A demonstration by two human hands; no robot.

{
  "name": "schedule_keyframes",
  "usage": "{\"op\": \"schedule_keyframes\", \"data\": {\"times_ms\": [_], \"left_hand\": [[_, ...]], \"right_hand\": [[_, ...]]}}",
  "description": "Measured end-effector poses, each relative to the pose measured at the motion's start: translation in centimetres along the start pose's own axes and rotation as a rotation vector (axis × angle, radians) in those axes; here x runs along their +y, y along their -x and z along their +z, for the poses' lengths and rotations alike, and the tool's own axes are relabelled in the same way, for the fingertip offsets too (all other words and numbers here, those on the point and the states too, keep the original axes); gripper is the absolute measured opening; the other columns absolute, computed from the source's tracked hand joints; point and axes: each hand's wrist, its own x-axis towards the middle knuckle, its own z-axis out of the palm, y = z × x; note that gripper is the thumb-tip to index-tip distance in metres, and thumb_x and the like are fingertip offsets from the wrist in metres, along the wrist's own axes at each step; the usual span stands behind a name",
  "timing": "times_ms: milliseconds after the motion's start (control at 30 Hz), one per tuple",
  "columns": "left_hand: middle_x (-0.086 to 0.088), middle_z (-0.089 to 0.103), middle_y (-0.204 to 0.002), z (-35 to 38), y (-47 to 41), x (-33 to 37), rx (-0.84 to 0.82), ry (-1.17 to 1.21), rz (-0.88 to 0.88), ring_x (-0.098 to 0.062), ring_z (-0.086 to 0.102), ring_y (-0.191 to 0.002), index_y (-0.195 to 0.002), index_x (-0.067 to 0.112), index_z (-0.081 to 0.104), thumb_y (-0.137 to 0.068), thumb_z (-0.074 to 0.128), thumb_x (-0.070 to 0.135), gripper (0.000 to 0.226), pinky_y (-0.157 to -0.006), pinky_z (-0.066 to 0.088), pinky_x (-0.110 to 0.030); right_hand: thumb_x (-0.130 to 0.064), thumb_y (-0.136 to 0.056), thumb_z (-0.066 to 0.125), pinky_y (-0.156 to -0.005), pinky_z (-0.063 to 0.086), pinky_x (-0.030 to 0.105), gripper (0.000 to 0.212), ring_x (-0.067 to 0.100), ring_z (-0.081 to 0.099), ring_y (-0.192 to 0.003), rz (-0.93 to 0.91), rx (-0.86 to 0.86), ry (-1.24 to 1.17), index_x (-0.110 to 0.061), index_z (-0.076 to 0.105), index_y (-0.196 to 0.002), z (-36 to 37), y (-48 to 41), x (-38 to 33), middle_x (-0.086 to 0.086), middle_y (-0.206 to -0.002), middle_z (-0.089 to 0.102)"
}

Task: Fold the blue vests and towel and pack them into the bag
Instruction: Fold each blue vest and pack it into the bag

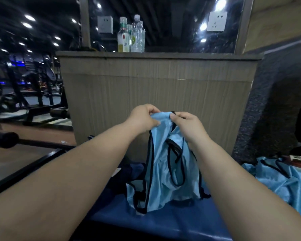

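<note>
Left grip (pixel 142 119), right grip (pixel 187 126): both seen bare. Forearms (pixel 80 164) behind each grip are uncovered, rounded, unmarked.

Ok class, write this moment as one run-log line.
left hand: pinches vest top | right hand: pinches vest top | vest: hangs over blue bench | other vests: heaped right

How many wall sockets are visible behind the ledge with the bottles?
2. One grey socket is just left of the bottles; one white socket is far to their right. Others may be hidden outside the view.
</note>
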Motion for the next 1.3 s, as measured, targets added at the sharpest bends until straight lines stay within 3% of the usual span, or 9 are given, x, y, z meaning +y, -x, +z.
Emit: {"op": "schedule_keyframes", "data": {"times_ms": [167,333,533,633,767,900,1033,1200,1300], "left_hand": [[0.001,0.067,-0.102,-3.1,-0.8,1.6,0.025,-0.241,0.023,-0.018,0.061,-0.091,-0.095,0.024,0.067,-0.092,0.063,0.028,0.006,-0.072,0.047,-0.029],[-0.003,0.06,-0.101,-7.2,-1.4,3.5,0.153,-0.35,0.051,-0.021,0.053,-0.089,-0.105,0.016,0.064,-0.099,0.048,0.024,0.019,-0.07,0.037,-0.03],[-0.015,0.062,-0.112,-12.3,-1.8,3.4,0.277,-0.33,-0.036,-0.032,0.056,-0.103,-0.112,0.006,0.064,-0.097,0.046,0.016,0.026,-0.076,0.039,-0.031],[-0.019,0.057,-0.097,-13.5,-2.0,2.8,0.32,-0.263,-0.093,-0.032,0.054,-0.091,-0.104,-0.001,0.062,-0.093,0.042,0.007,0.024,-0.075,0.042,-0.034],[-0.026,0.058,-0.119,-14.3,-2.0,2.6,0.387,-0.213,-0.167,-0.04,0.056,-0.11,-0.117,-0.004,0.055,-0.097,0.036,0.01,0.031,-0.09,0.047,-0.042],[-0.024,0.057,-0.116,-16.1,-2.2,3.0,0.481,-0.199,-0.154,-0.039,0.055,-0.107,-0.118,-0.004,0.053,-0.1,0.036,0.014,0.031,-0.079,0.042,-0.037],[-0.012,0.055,-0.092,-18.5,-2.1,3.8,0.587,-0.191,-0.087,-0.026,0.051,-0.084,-0.093,0.008,0.057,-0.097,0.05,0.033,0.026,-0.071,0.038,-0.033],[-0.006,0.06,-0.101,-20.1,-1.9,3.7,0.61,-0.059,-0.042,-0.02,0.054,-0.089,-0.107,0.012,0.064,-0.09,0.063,0.044,0.036,-0.073,0.042,-0.032],[-0.003,0.057,-0.103,-20.2,-1.4,3.9,0.563,-0.056,-0.027,-0.019,0.053,-0.091,-0.112,0.014,0.064,-0.091,0.063,0.043,0.036,-0.075,0.041,-0.03]], "right_hand": [[-0.026,-0.09,0.069,-0.088,0.054,0.036,0.007,0.015,0.069,-0.087,-0.098,-0.031,0.178,-0.022,0.074,-0.088,-0.1,-0.8,-2.6,0.001,-0.089,0.075],[-0.031,-0.088,0.072,-0.076,0.041,0.016,0.005,-0.004,0.059,-0.086,-0.184,-0.033,0.397,-0.026,0.072,-0.088,-2.2,-1.8,-5.6,-0.014,-0.09,0.069],[-0.015,-0.084,0.075,-0.079,0.048,0.021,0.015,0.013,0.063,-0.099,-0.174,0.024,0.347,-0.027,0.068,-0.089,-5.4,-3.5,-7.7,-0.004,-0.106,0.066],[-0.006,-0.087,0.07,-0.081,0.049,0.02,0.019,0.013,0.062,-0.096,-0.189,0.055,0.309,-0.024,0.067,-0.092,-6.4,-3.6,-8.2,-0.002,-0.104,0.064],[-0.006,-0.087,0.069,-0.091,0.05,0.028,0.026,0.015,0.06,-0.102,-0.234,0.117,0.349,-0.031,0.067,-0.094,-7.3,-3.4,-8.7,-0.002,-0.111,0.063],[-0.004,-0.086,0.067,-0.098,0.051,0.033,0.037,0.018,0.059,-0.112,-0.268,0.21,0.347,-0.035,0.065,-0.105,-8.2,-3.5,-10.2,-0.002,-0.121,0.061],[-0.007,-0.092,0.062,-0.088,0.05,0.028,0.034,0.015,0.059,-0.104,-0.302,0.321,0.296,-0.034,0.06,-0.112,-8.3,-3.6,-12.2,-0.005,-0.118,0.057],[-0.008,-0.094,0.057,-0.068,0.042,0.01,0.031,-0.004,0.054,-0.085,-0.371,0.38,0.163,-0.028,0.061,-0.118,-7.4,-3.1,-13.8,-0.018,-0.098,0.056],[-0.008,-0.093,0.058,-0.069,0.043,0.01,0.029,-0.006,0.054,-0.086,-0.418,0.393,0.093,-0.023,0.064,-0.117,-6.4,-2.7,-14.7,-0.019,-0.097,0.059]]}}
